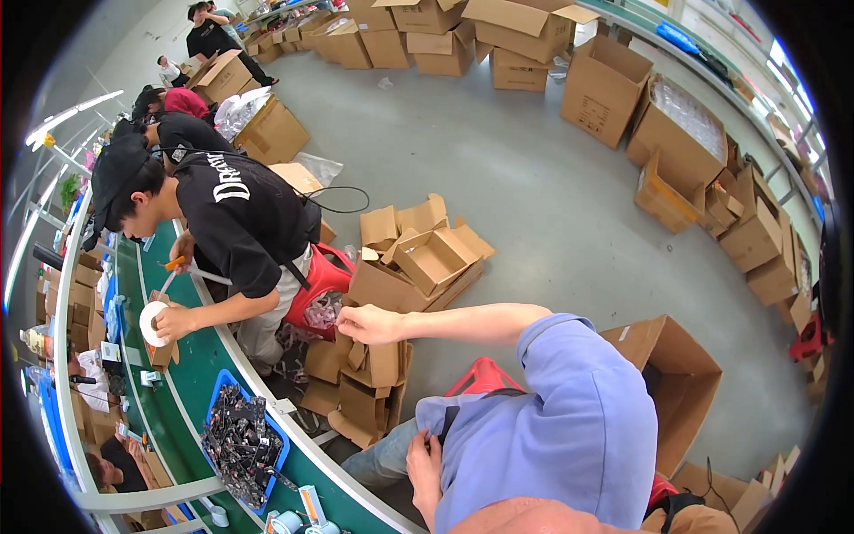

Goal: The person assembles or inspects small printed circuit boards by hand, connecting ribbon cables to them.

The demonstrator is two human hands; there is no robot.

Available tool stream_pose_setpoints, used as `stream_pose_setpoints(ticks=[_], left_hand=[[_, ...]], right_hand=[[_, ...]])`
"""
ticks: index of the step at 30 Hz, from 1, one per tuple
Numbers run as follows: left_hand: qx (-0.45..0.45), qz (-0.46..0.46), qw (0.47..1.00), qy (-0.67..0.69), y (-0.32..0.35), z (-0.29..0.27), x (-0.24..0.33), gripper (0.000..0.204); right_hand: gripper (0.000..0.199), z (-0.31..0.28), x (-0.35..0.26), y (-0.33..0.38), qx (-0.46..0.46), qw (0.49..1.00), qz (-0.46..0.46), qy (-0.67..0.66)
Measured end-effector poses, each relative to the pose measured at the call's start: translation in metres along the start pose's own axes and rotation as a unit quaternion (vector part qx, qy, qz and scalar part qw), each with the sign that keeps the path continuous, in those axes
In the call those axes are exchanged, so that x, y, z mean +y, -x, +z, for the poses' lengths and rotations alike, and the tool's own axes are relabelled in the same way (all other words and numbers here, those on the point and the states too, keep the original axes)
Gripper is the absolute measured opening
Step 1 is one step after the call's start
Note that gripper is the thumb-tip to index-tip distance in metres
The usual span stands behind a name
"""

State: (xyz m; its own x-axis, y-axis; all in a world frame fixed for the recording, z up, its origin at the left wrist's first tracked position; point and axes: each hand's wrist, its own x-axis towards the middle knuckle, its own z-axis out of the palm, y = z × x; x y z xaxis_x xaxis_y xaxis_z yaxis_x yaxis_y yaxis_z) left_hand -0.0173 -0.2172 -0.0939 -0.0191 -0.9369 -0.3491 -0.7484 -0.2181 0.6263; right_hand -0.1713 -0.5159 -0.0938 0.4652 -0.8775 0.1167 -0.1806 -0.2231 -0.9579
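Landmark: the blue plastic tray [284, 442], heaped with small black parts [242, 440], sits on the green tabletop [203, 351]; all places below are told from this tray, as seen in the view.
Right hand: the right hand [372, 326] is stretched out, above and to the right of the tray, well apart from it. Its fingers are bent and close together; I cannot tell if they pinch something.
Left hand: the left hand [424, 463] is to the right of the tray, low against the body, with fingers partly bent. No object is clearly visible in it, but the grip I cannot judge.
Brown cardboard boxes: the torn, open boxes [384, 363] are above and right of the tray, just under the right hand.
Red plastic stool: the co-worker's stool [329, 267] is above the tray, near the right fingertips; whether they touch, I cannot tell.
White round roll: the roll [147, 327] is above and left of the tray, in the co-worker's hand.
Light-blue plastic pieces: these pieces [286, 521] are just below the tray.
Progress: the boxes are already opened. The tray is well filled, so many parts seem left; the finished amount cannot be judged.
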Motion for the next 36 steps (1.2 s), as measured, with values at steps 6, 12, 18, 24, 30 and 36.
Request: stream_pose_setpoints(ticks=[6,12,18,24,30,36], left_hand=[[0.103,0.01,0.992,0.073,0.029,-0.007,0.02,0.025],[0.376,-0.015,0.909,0.178,0.084,-0.006,0.04,0.019],[0.63,-0.021,0.773,-0.071,0.161,0.005,0.046,0.027],[0.736,-0.095,0.66,-0.117,0.22,0.018,0.04,0.035],[0.731,-0.159,0.65,-0.131,0.246,0.007,0.029,0.035],[0.735,-0.188,0.62,-0.199,0.26,-0.003,0.03,0.034]], right_hand=[[0.019,0.037,-0.031,0.009,-0.024,0.989,0.022,-0.142],[0.022,0.103,-0.134,0.014,-0.119,0.978,-0.083,-0.15],[0.018,0.219,-0.228,0.045,-0.428,0.875,-0.16,-0.16],[0.016,0.345,-0.316,0.068,-0.582,0.716,-0.384,0.039],[0.021,0.502,-0.332,0.085,-0.627,0.641,-0.428,0.108],[0.026,0.619,-0.343,0.164,-0.726,0.493,-0.459,0.14]])
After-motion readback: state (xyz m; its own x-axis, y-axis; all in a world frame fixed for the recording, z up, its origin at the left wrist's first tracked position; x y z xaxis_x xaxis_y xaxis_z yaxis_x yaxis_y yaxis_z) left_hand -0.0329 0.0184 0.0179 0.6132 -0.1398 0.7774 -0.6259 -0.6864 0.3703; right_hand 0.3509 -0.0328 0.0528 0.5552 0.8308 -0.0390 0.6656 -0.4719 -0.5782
